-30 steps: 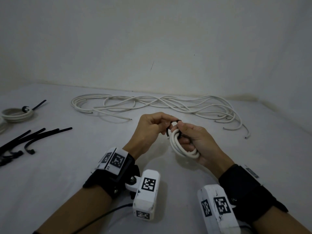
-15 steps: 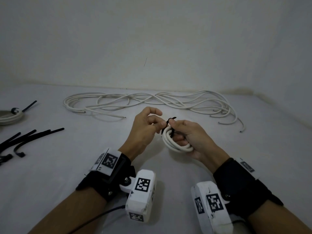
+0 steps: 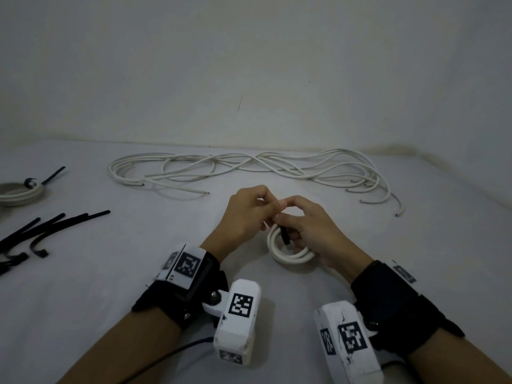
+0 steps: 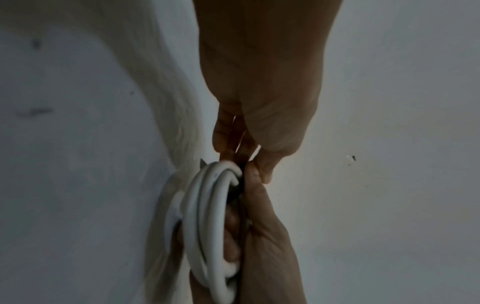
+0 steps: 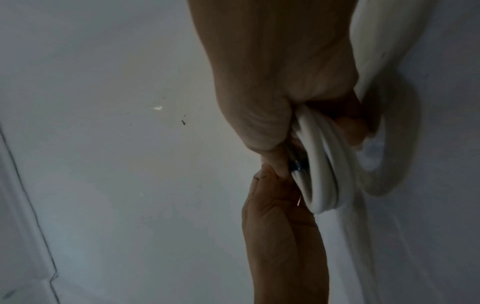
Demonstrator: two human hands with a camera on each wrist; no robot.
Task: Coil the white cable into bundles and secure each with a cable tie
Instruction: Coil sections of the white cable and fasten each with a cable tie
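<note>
A small coil of white cable (image 3: 288, 256) sits in front of me, just above the table. My right hand (image 3: 313, 231) grips it, fingers curled through the loops. A black cable tie (image 3: 284, 235) crosses the coil's top, its tail pointing down inside the ring. My left hand (image 3: 249, 217) meets the right at the coil's top and pinches the tie there. In the left wrist view the coil (image 4: 207, 216) is edge-on with the tie (image 4: 235, 193) dark between both hands. The right wrist view shows the coil (image 5: 324, 164) and tie (image 5: 296, 164) under my thumb.
Several loose white cables (image 3: 249, 167) lie tangled along the back of the white table (image 3: 110, 286). A tied bundle (image 3: 19, 192) rests at the far left. Several spare black ties (image 3: 41, 228) lie left of my hands. A wall stands close behind.
The tie stood up as a loop above the coil; now it lies tight across it with its tail down. My left fingers have closed in against the right ones.
</note>
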